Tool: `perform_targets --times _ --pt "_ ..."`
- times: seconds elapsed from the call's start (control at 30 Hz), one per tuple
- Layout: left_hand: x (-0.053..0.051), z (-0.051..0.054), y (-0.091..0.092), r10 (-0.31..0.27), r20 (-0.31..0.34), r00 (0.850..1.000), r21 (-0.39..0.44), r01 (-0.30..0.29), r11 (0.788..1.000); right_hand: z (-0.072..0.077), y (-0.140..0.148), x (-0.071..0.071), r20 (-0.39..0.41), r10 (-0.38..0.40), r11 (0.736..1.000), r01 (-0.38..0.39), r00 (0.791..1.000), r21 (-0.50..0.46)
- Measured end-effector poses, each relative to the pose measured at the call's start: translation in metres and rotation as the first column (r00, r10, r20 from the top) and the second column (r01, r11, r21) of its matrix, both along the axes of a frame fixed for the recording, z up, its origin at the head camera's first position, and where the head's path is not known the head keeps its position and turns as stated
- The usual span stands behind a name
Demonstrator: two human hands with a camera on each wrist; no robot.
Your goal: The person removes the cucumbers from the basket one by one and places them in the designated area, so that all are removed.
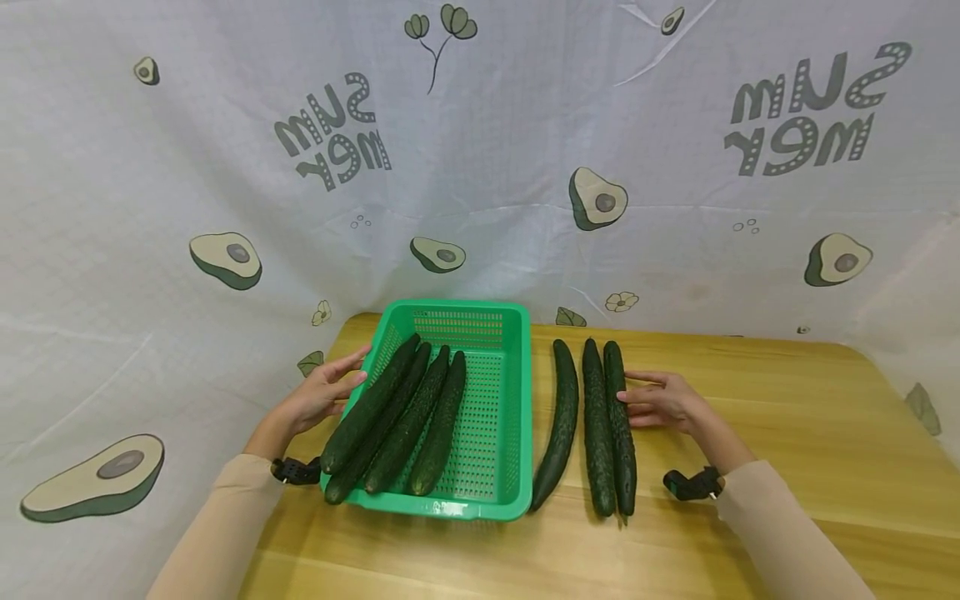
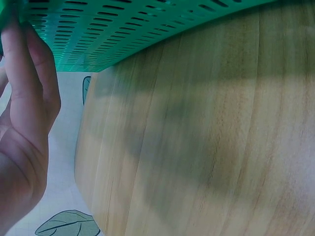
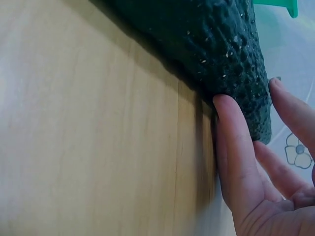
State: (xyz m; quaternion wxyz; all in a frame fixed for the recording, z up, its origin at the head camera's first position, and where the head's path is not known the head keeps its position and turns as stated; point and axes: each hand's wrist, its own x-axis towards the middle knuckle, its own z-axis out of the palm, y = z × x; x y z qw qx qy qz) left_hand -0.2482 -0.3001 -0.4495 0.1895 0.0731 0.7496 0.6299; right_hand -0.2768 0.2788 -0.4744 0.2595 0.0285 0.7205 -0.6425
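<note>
A green plastic basket (image 1: 525, 408) with slotted walls holds several dark green cucumbers (image 1: 441, 429), lying side by side towards its left. My left hand (image 1: 321, 393) touches the basket's left side with extended fingers; the left wrist view shows that hand (image 2: 29, 93) against the slotted wall, its fingertips partly cut off. Right of the basket lie a curved cucumber (image 1: 564, 408) and two straighter ones close together, a middle cucumber (image 1: 597, 433) and a rightmost cucumber (image 1: 622, 442). Fairly straight fingers of my right hand (image 1: 663, 402) touch the rightmost one's right side, near its far end.
Everything stands on a wooden table (image 1: 780, 433), whose surface stretches to the right. Behind it and on the left hangs a white cloth (image 1: 495, 150) printed with avocados and lettering. Each wrist carries a black strap mount, the right mount (image 1: 693, 483) beside the cucumbers.
</note>
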Motion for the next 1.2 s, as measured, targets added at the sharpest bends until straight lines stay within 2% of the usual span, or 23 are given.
perform_targets --times 0.37,0.5,0.63,0.8,1.03,1.2 --pt "0.000 0.001 0.001 0.000 0.008 1.000 -0.015 0.000 1.000 0.004 0.004 0.001 0.040 -0.047 0.995 0.050 0.998 -0.085" --pt "0.000 0.001 0.001 -0.001 0.009 1.000 -0.028 0.002 1.000 0.010 0.006 0.000 0.025 -0.059 0.993 0.062 0.998 -0.103" --pt "0.000 0.002 0.000 0.002 0.002 1.000 -0.035 -0.002 0.999 0.021 0.007 0.000 -0.014 -0.060 0.993 0.058 0.998 -0.107" --pt "0.000 0.003 0.001 0.001 0.000 1.000 -0.038 -0.001 0.999 0.041 0.001 -0.002 -0.067 -0.020 0.995 0.013 0.998 -0.104" --pt "0.001 0.004 0.001 -0.002 0.003 1.000 -0.024 0.002 1.000 0.070 -0.016 -0.007 -0.142 0.010 0.993 -0.027 0.990 -0.113" --pt "0.001 0.003 0.002 -0.003 0.001 1.000 0.001 0.003 1.000 0.085 -0.032 -0.013 -0.155 0.010 0.991 -0.030 0.988 -0.133"
